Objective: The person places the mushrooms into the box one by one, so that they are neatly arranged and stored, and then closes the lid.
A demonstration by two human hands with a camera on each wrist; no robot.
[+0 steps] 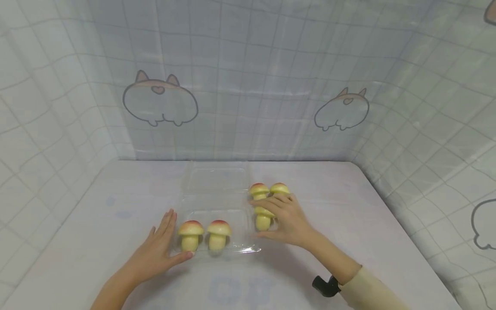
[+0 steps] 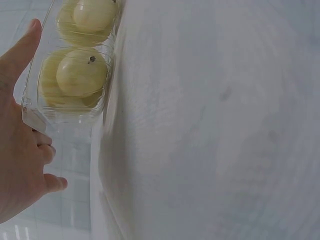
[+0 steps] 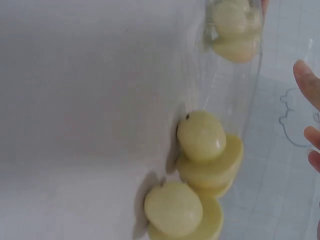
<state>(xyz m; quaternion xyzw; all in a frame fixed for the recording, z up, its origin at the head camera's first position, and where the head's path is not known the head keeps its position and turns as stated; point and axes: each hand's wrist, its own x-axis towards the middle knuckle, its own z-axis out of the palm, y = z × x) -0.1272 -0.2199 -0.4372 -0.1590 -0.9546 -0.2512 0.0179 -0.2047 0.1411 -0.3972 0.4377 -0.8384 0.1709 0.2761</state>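
An opened clear plastic clamshell box point(image 1: 241, 221) lies on the table, holding two toy mushrooms with red-and-yellow caps, a left one point(image 1: 190, 230) and a right one point(image 1: 218, 230). My left hand point(image 1: 153, 252) rests against the box's left side, fingers straight, thumb along the front edge. To the box's right, my right hand point(image 1: 288, 219) hovers spread over a loose mushroom point(image 1: 263, 222); its fingers point(image 3: 310, 85) look apart from the mushrooms in the right wrist view. Behind that hand sit a red-topped mushroom point(image 1: 259, 189) and a yellower one point(image 1: 280, 188). The hand partly hides the loose group.
The box's lid point(image 1: 217, 178) lies folded back toward the rear wall. A black curved object point(image 1: 325, 286) is beside the right sleeve point(image 1: 372, 290). Grid-patterned cloth walls point(image 1: 248, 86) enclose the table's back and sides.
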